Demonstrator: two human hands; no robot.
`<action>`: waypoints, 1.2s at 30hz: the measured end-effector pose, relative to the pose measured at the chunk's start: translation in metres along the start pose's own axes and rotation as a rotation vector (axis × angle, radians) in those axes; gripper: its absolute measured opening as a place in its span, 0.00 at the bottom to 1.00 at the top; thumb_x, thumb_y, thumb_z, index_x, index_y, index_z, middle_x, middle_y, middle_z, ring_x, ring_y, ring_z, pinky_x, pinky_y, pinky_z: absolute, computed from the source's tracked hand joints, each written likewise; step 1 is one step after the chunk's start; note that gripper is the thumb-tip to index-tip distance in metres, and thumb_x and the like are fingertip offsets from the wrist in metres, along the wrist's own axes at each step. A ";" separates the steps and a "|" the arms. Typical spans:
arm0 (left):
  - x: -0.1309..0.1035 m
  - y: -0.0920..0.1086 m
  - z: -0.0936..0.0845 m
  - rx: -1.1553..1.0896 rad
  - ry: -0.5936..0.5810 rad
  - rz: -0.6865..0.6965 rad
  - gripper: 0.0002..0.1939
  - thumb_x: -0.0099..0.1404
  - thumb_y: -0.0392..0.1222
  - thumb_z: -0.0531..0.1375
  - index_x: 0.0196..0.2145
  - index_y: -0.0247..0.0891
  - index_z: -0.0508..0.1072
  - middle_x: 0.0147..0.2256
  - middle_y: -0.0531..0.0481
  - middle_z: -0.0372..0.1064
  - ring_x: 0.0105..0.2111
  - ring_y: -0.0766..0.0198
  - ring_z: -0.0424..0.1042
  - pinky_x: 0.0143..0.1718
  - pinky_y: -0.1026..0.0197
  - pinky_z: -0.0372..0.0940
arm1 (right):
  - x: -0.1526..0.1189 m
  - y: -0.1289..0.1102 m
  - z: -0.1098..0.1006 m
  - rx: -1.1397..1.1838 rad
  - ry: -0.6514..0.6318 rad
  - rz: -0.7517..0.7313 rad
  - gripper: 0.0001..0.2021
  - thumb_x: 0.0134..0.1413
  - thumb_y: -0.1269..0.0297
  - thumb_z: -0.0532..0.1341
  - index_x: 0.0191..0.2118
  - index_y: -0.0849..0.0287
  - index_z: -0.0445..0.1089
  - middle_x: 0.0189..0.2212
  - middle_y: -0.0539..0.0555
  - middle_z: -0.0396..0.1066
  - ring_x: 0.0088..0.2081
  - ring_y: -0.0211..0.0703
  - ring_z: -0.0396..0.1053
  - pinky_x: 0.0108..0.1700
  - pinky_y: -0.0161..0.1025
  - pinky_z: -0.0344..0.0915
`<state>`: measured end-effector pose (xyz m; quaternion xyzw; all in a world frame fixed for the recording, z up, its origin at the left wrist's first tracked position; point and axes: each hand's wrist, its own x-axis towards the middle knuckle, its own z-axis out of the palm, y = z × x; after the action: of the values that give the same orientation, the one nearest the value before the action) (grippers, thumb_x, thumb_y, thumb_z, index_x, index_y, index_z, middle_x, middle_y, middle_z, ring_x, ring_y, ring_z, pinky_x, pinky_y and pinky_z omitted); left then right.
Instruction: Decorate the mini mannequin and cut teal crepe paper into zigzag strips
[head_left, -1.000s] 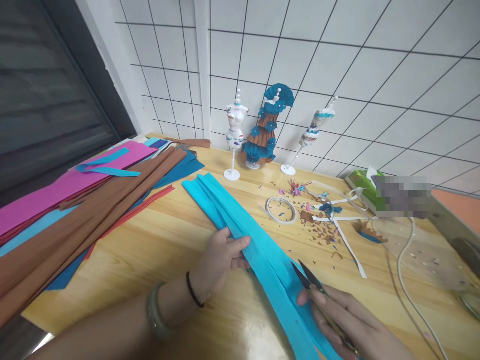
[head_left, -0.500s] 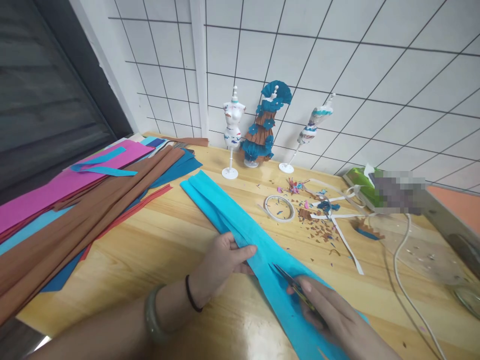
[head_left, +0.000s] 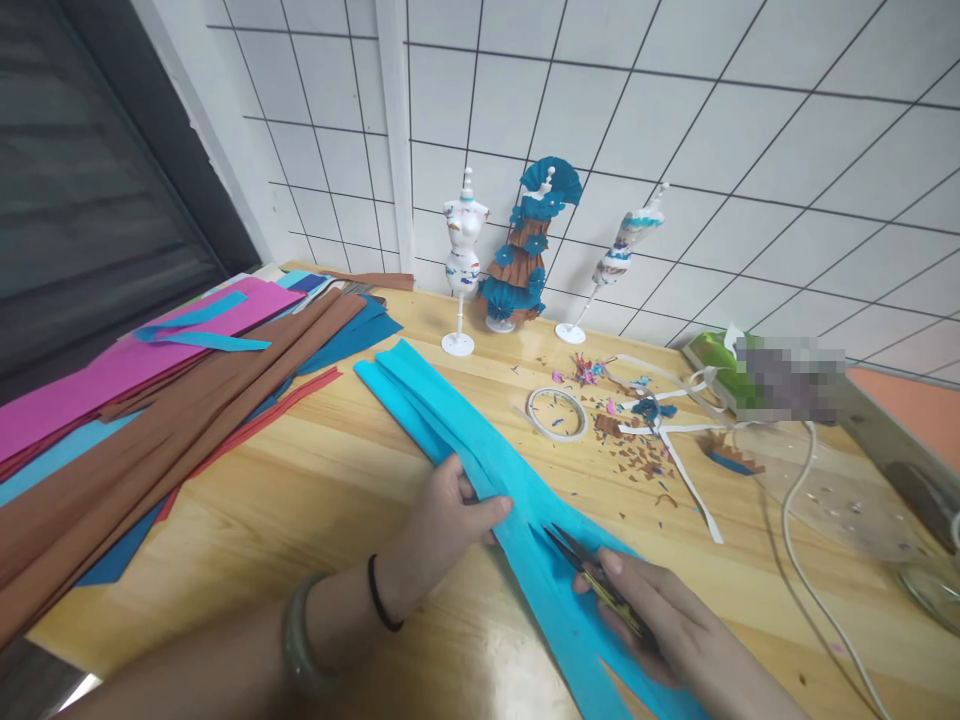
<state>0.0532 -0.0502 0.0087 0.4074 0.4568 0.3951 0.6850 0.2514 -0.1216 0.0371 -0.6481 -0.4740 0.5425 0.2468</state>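
A long turquoise strip of crepe paper lies slantwise over the wooden table, with a slit running up from its near end. My left hand pinches the strip's left edge near its middle, thumb on top and fingers underneath. In my right hand is a pair of scissors with dark blades and yellow-and-black handles. The slightly parted blades point up and left at the top of the slit, close to my left thumb. Part of the handles is hidden by my fingers.
Stacked brown crepe paper and pink paper cover the table's left. At the back stand a white dress form, a paper-dressed form and a leaning form. A tape roll, paper scraps and a cable lie right.
The scissor blades have parted a little, and the slit's near part gapes wider. My left hand keeps its hold on the paper. The whole view has shifted slightly.
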 end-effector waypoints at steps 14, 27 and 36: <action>0.001 -0.005 0.001 -0.067 -0.055 0.031 0.15 0.48 0.38 0.65 0.31 0.35 0.64 0.26 0.51 0.70 0.25 0.65 0.69 0.28 0.60 0.65 | 0.008 0.012 0.015 -0.072 0.061 -0.048 0.28 0.50 0.37 0.49 0.31 0.56 0.74 0.33 0.55 0.75 0.34 0.47 0.72 0.37 0.39 0.69; 0.000 -0.006 -0.001 -0.078 -0.100 0.080 0.17 0.47 0.37 0.65 0.35 0.35 0.64 0.34 0.45 0.72 0.34 0.59 0.71 0.36 0.57 0.65 | 0.006 -0.007 0.031 0.008 -0.034 0.008 0.21 0.56 0.44 0.49 0.26 0.56 0.64 0.13 0.44 0.55 0.18 0.37 0.53 0.28 0.34 0.58; -0.001 -0.009 -0.004 -0.115 -0.090 0.118 0.14 0.50 0.36 0.64 0.34 0.36 0.65 0.35 0.47 0.71 0.35 0.60 0.70 0.37 0.59 0.64 | 0.016 -0.012 0.033 0.036 -0.040 -0.042 0.23 0.56 0.44 0.50 0.19 0.57 0.57 0.15 0.44 0.54 0.20 0.35 0.52 0.28 0.33 0.55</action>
<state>0.0509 -0.0539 0.0000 0.4109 0.3777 0.4415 0.7025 0.2154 -0.1091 0.0300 -0.6224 -0.4826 0.5585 0.2603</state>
